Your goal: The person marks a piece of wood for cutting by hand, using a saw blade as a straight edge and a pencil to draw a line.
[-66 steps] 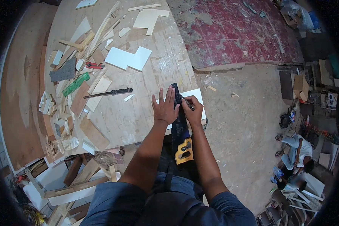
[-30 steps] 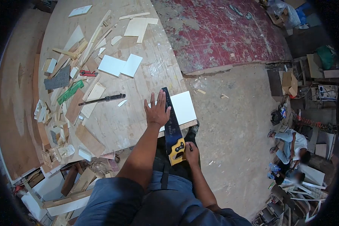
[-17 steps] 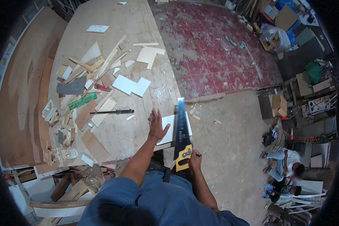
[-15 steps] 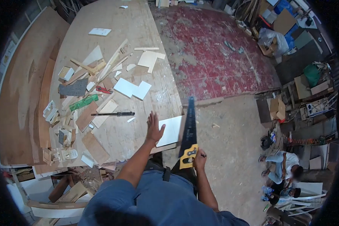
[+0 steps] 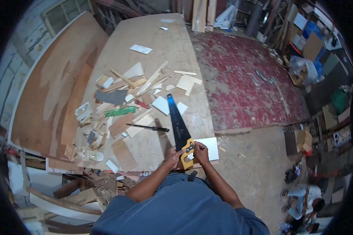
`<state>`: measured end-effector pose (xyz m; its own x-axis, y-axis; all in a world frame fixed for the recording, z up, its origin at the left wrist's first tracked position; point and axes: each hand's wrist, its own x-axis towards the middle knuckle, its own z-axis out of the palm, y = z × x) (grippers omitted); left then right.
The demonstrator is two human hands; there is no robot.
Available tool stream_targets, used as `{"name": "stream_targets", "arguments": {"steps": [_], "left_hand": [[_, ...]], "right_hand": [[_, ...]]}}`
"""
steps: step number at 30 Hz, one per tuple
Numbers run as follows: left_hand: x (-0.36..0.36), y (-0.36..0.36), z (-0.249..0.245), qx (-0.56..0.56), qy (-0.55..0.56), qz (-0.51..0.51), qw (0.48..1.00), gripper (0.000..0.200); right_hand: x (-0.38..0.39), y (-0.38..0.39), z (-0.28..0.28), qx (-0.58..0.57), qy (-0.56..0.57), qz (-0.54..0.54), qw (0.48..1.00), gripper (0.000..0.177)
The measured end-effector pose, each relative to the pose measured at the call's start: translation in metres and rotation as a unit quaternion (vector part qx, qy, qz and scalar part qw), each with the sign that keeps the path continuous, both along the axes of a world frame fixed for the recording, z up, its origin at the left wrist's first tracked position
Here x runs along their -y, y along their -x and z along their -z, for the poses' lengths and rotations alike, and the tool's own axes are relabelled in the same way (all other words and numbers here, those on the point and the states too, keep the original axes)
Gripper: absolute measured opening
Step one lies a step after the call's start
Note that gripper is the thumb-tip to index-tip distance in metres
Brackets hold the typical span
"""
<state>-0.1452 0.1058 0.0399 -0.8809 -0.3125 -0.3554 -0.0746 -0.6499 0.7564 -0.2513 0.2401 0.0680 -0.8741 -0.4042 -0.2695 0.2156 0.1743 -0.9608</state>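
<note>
A hand saw (image 5: 179,127) with a yellow and black handle lies between my hands, its dark blade angled up and left over the workbench. My left hand (image 5: 171,157) is closed at the handle's left side, its fingers at the lower blade. On the other side, my right hand (image 5: 201,154) is closed against the handle's right edge, a short dark pen-like piece poking out of it. Partly hidden behind the right hand and handle is a white board (image 5: 210,148) at the bench's near right corner. Left of the blade is a long dark slim tool (image 5: 147,127).
The workbench (image 5: 161,37) carries wood offcuts, white board pieces (image 5: 161,105), a green piece (image 5: 119,111) and a red-handled tool (image 5: 142,104). A large brown panel (image 5: 55,90) leans left. People (image 5: 312,199) sit at the lower right, beside stacked boxes and scrap.
The saw has swung left, from beyond the bench edge to over the bench. My left hand has left the white board for the saw; my right hand moved with it. The view shifted.
</note>
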Motion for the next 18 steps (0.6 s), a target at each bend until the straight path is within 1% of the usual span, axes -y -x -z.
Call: {"name": "stream_targets", "arguments": {"steps": [1, 2, 3, 4, 5, 6, 7, 8, 9, 11, 12, 13, 15, 16, 17, 18], "left_hand": [[0.010, -0.008, 0.004, -0.004, 0.002, -0.043, 0.999, 0.033], [0.020, -0.019, 0.001, 0.015, 0.011, -0.080, 0.997, 0.031], [0.033, -0.033, -0.003, 0.058, 0.031, -0.092, 0.994, 0.030], [0.045, -0.046, -0.006, 0.071, 0.061, -0.135, 0.986, 0.029], [0.056, -0.062, 0.000, 0.086, 0.089, -0.177, 0.976, 0.029], [0.068, -0.080, 0.006, 0.120, 0.124, -0.197, 0.965, 0.028], [0.082, -0.097, 0.016, 0.155, 0.158, -0.218, 0.951, 0.028], [0.095, -0.114, 0.043, 0.114, 0.143, -0.261, 0.948, 0.025], [0.104, -0.126, 0.043, 0.114, 0.148, -0.274, 0.944, 0.025], [0.117, -0.150, 0.043, 0.153, 0.149, -0.349, 0.912, 0.026], [0.128, -0.161, 0.047, 0.169, 0.153, -0.347, 0.910, 0.026], [0.136, -0.170, 0.052, 0.172, 0.155, -0.356, 0.905, 0.026], [0.148, -0.184, 0.047, 0.179, 0.172, -0.350, 0.903, 0.024], [0.153, -0.188, 0.047, 0.183, 0.174, -0.360, 0.898, 0.024], [0.160, -0.191, 0.058, 0.207, 0.160, -0.355, 0.898, 0.025], [0.167, -0.194, 0.063, 0.230, 0.146, -0.350, 0.896, 0.025]], "right_hand": [[0.013, -0.002, -0.002, 0.011, 0.004, -0.047, 0.999, 0.028], [0.028, -0.002, 0.005, -0.110, -0.043, -0.094, 0.989, 0.026], [0.042, -0.004, 0.008, -0.230, -0.088, -0.137, 0.960, 0.026], [0.048, -0.002, 0.011, -0.234, -0.148, -0.244, 0.929, 0.031], [0.055, -0.002, 0.018, -0.238, -0.140, -0.256, 0.927, 0.031], [0.064, -0.003, 0.033, -0.308, -0.198, -0.334, 0.869, 0.039], [0.076, -0.004, 0.040, -0.376, -0.250, -0.403, 0.796, 0.048], [0.090, -0.007, 0.029, -0.350, -0.298, -0.476, 0.750, 0.062], [0.105, -0.011, 0.028, -0.357, -0.288, -0.483, 0.746, 0.062], [0.130, -0.025, 0.025, -0.420, -0.280, -0.547, 0.668, 0.063], [0.151, -0.027, 0.025, -0.374, -0.302, -0.604, 0.636, 0.066], [0.166, -0.029, 0.025, -0.377, -0.294, -0.610, 0.632, 0.066], [0.192, -0.035, 0.039, -0.443, -0.310, -0.559, 0.628, 0.069], [0.206, -0.033, 0.045, -0.447, -0.301, -0.537, 0.649, 0.070], [0.217, -0.030, 0.042, -0.473, -0.335, -0.496, 0.646, 0.067], [0.227, -0.020, 0.079, -0.516, -0.321, -0.431, 0.668, 0.063]]}}
